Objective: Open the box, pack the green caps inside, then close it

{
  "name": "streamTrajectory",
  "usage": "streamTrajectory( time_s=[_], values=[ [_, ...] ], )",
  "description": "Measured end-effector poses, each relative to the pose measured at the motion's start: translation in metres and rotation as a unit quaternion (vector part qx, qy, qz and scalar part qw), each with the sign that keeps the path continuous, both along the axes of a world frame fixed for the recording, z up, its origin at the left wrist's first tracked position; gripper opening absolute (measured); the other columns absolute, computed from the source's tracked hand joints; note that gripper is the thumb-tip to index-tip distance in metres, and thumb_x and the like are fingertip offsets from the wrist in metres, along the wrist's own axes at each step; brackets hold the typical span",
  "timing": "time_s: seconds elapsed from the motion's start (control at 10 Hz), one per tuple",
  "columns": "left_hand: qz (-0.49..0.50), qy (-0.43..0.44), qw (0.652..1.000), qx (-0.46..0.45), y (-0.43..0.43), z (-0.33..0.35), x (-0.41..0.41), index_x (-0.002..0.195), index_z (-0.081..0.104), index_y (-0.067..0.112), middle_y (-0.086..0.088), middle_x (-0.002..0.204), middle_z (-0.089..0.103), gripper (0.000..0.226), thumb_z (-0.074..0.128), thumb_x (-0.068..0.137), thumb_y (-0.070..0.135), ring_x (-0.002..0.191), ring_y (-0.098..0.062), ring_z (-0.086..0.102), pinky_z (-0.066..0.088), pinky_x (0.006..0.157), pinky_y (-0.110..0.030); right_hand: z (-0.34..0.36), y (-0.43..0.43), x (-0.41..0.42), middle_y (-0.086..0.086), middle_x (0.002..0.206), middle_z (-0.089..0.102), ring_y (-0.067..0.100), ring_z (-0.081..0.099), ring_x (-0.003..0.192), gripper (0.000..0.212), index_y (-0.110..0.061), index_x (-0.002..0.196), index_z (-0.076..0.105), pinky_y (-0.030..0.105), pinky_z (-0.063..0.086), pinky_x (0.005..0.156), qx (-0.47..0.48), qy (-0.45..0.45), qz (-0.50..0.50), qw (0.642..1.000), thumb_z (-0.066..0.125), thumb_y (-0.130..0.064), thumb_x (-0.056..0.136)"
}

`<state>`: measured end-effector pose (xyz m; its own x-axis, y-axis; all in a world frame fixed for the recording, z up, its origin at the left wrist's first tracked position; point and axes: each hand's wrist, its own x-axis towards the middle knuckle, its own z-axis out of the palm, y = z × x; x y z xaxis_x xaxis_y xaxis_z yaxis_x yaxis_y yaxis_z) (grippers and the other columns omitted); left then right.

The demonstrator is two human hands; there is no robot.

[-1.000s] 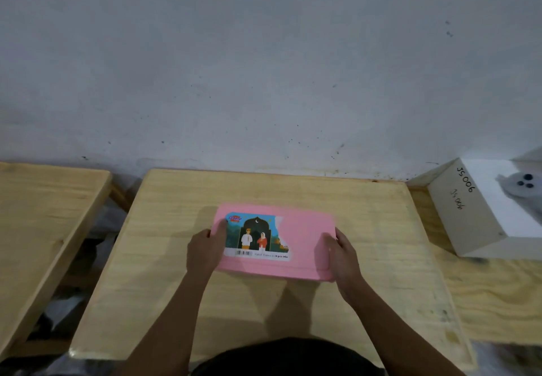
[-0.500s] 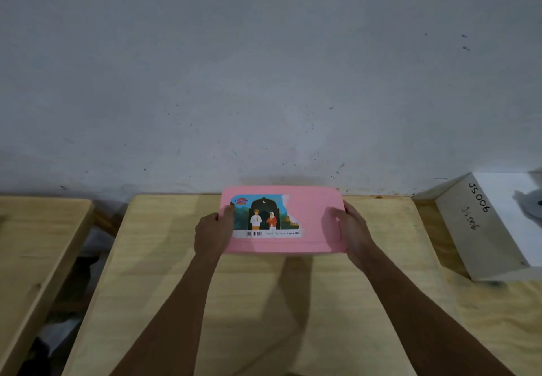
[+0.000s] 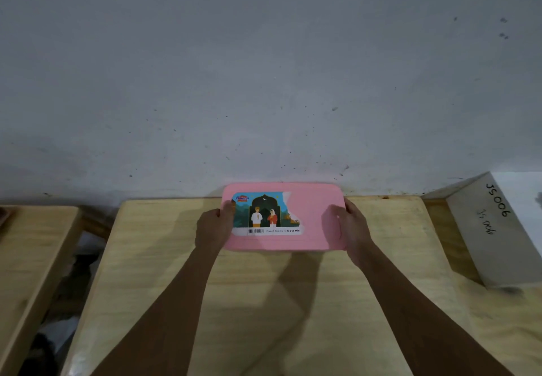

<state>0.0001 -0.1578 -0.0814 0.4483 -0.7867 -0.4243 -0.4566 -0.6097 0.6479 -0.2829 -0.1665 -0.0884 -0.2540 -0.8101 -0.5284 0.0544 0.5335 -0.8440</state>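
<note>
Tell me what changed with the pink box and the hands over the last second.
The pink box went from the middle of the wooden table to its far edge, by the wall. The left hand and right hand stayed clamped on its short ends. The lid stayed shut, and the white box on the right stayed put.

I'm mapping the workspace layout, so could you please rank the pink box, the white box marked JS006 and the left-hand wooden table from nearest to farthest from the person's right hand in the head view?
1. pink box: gripped at its right end by the right hand.
2. white box marked JS006: off to the right, apart.
3. left-hand wooden table: far left, across a gap.
</note>
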Motion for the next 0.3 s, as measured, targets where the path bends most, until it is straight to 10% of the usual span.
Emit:
streamTrajectory(
  time_s=[0.1,0.3],
  values=[
    [-0.014,0.023,1.000,0.001,0.002,0.005,0.001,0.080,0.068,0.010,-0.013,0.086,0.069,0.055,0.038,0.094,0.054,0.082,-0.030,0.066,0.052,0.072,-0.036,0.002,0.004,0.005,-0.004,0.101,0.065,0.029,0.062,0.100,0.015,-0.026,0.104,0.062,0.050,0.053,0.086,-0.051,0.063,0.024,0.996,0.051,-0.026,0.094],
    [-0.100,-0.014,0.995,0.026,0.005,0.034,-0.003,0.124,0.055,0.007,-0.016,0.119,0.062,0.059,0.036,0.095,0.055,0.104,-0.033,0.060,0.050,0.090,-0.039,0.012,0.004,0.013,0.013,0.115,0.060,0.036,0.059,0.109,0.057,-0.006,0.117,0.050,0.046,0.048,0.088,-0.042,0.226,0.096,0.968,0.040,-0.050,0.082]
  ],
)
